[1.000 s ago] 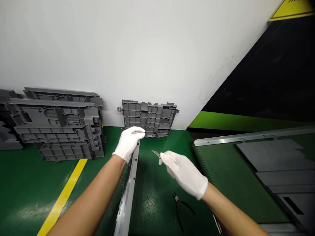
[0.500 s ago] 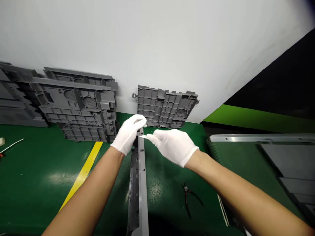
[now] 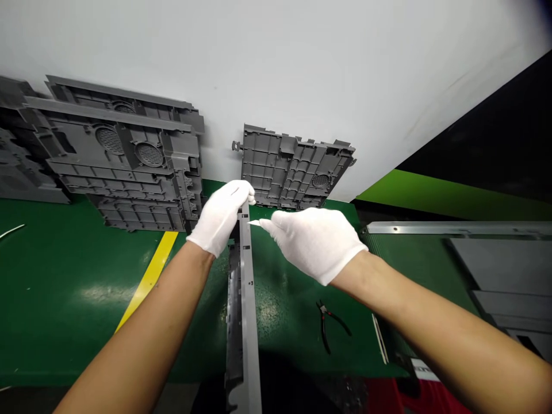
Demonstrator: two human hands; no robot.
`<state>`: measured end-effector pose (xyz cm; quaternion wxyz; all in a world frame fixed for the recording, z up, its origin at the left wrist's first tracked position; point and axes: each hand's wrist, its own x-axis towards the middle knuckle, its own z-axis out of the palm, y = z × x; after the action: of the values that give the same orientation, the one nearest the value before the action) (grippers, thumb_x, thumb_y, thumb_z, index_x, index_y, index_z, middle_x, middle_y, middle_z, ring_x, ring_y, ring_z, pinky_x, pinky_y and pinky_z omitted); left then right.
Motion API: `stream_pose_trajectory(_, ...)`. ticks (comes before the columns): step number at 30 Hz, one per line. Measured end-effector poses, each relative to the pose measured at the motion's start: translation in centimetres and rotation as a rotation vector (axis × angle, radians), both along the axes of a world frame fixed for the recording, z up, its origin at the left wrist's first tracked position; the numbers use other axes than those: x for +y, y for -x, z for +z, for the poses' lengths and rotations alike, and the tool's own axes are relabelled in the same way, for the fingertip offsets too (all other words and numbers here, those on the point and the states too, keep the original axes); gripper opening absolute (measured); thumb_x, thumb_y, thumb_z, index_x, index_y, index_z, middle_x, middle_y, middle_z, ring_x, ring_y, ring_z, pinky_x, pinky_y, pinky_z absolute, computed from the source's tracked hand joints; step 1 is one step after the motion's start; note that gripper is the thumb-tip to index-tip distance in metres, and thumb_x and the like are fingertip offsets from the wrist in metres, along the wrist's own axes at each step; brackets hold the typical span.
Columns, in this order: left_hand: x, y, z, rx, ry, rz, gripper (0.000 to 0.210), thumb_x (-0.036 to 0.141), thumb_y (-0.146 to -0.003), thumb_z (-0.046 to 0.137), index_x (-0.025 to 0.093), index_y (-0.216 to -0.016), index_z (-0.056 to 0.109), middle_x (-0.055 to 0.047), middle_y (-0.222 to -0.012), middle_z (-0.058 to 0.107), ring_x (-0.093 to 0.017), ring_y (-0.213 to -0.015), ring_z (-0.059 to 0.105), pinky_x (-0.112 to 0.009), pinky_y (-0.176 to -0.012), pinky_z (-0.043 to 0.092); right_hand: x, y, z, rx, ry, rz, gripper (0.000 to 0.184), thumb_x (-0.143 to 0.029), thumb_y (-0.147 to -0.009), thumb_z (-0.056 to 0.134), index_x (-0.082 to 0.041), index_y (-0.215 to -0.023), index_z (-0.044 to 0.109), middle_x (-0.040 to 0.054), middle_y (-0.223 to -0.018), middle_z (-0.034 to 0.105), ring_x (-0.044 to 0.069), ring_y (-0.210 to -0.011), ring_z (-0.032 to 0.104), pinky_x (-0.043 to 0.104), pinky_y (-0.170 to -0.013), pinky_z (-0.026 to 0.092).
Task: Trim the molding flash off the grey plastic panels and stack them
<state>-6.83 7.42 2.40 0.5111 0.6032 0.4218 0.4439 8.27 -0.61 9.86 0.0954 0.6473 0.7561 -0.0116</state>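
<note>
Now, unlike one second ago, has blade (image 3: 254, 223) no longer apart, but with tip at upper edge of gray panel (image 3: 250, 322); from this, can judge work at edge as probably begun. With right grip (image 3: 317, 241), holds blade clamped between fingers. With left grip (image 3: 222, 215), clamps far end of panel, upright over green surface (image 3: 77, 339). Cannot tell real contact of tip. Near panel, to right: open pliers (image 3: 323, 311), untouched.
</note>
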Motion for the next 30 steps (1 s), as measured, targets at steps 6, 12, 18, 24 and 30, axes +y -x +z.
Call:
stream_pose_trajectory(6,-0.08,0.21,0.37,0.046,0.013,0.004,0.022,0.031,-0.089,0.049,0.022,-0.076,0.063,-0.005,-0.089,0.065,-0.021,-0.089,0.059,-0.031,-0.088,0.048,-0.19,0.42,0.11,-0.039,0.013,0.014,0.068,-0.064,-0.103,0.017,-0.023,-0.097,0.07,0.0065,-0.066,0.066,0.023,-0.068,0.068,0.033,-0.066,0.044)
stream_pose_trajectory(12,-0.16,0.24,0.64,0.084,-0.012,0.009,0.021,0.027,-0.088,0.047,0.022,-0.074,0.061,-0.006,-0.089,0.065,-0.022,-0.089,0.058,-0.031,-0.088,0.046,-0.6,0.55,-0.04,-0.058,0.015,0.017,0.064,-0.061,-0.104,0.019,-0.022,-0.101,0.07,0.0074,-0.068,0.066,0.024,-0.07,0.068,0.034,-0.067,0.044)
stream_pose_trajectory(18,-0.11,-0.1,0.61,0.086,-0.003,0.012,0.019,0.025,-0.087,0.049,0.022,-0.073,0.061,-0.005,-0.088,0.065,-0.021,-0.086,0.058,-0.031,-0.086,0.047,-0.84,0.31,-0.16,-0.063,0.017,0.012,0.06,-0.059,-0.105,0.022,-0.022,-0.104,0.069,0.0087,-0.072,0.067,0.026,-0.074,0.069,0.035,-0.068,0.044)
stream_pose_trajectory(24,0.19,-0.51,0.13,0.055,0.027,0.019,0.017,0.025,-0.086,0.05,0.021,-0.073,0.06,-0.005,-0.086,0.064,-0.021,-0.084,0.058,-0.03,-0.082,0.048,-0.93,0.14,-0.14,-0.055,0.03,-0.009,0.057,-0.06,-0.104,0.028,-0.021,-0.104,0.069,0.0085,-0.07,0.066,0.027,-0.074,0.069,0.035,-0.068,0.045)
stream_pose_trajectory(30,0.03,-0.63,0.1,0.033,0.031,0.015,0.017,0.026,-0.086,0.053,0.022,-0.072,0.061,-0.004,-0.084,0.065,-0.019,-0.083,0.06,-0.03,-0.082,0.048,-0.98,0.31,0.14,-0.012,0.047,-0.032,0.061,-0.062,-0.103,0.024,-0.022,-0.103,0.069,0.0093,-0.073,0.068,0.028,-0.08,0.07,0.036,-0.071,0.045)
